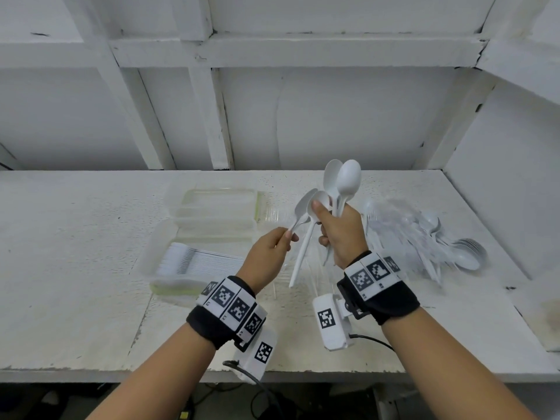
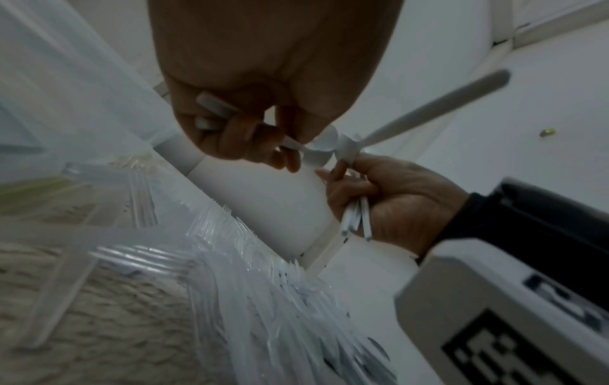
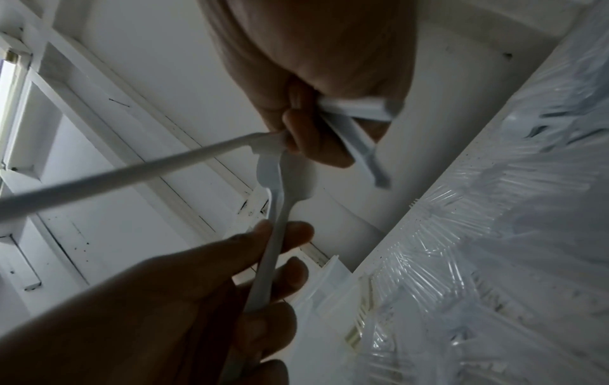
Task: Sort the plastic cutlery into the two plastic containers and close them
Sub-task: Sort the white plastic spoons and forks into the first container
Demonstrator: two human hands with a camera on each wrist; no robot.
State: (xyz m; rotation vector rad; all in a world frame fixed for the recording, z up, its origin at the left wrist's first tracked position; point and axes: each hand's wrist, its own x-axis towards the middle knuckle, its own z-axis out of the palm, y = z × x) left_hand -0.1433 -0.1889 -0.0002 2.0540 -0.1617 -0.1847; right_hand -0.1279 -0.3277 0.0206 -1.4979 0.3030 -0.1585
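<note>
Both hands are raised above the white table. My right hand grips a bunch of white plastic spoons, bowls upward. Its thumb pins one more spoon whose handle hangs down. My left hand pinches the handle of a single spoon whose bowl lies against that bunch. The left wrist view shows the left hand pinching that spoon next to the right hand. In the right wrist view, the right hand is above the left hand. A near clear container holds stacked white forks. The far container looks empty.
A crumpled clear plastic bag with loose white spoons and other cutlery lies at the right of the table. White wooden framing and wall panels stand behind, and a side wall closes the right. The table's front edge is near my forearms.
</note>
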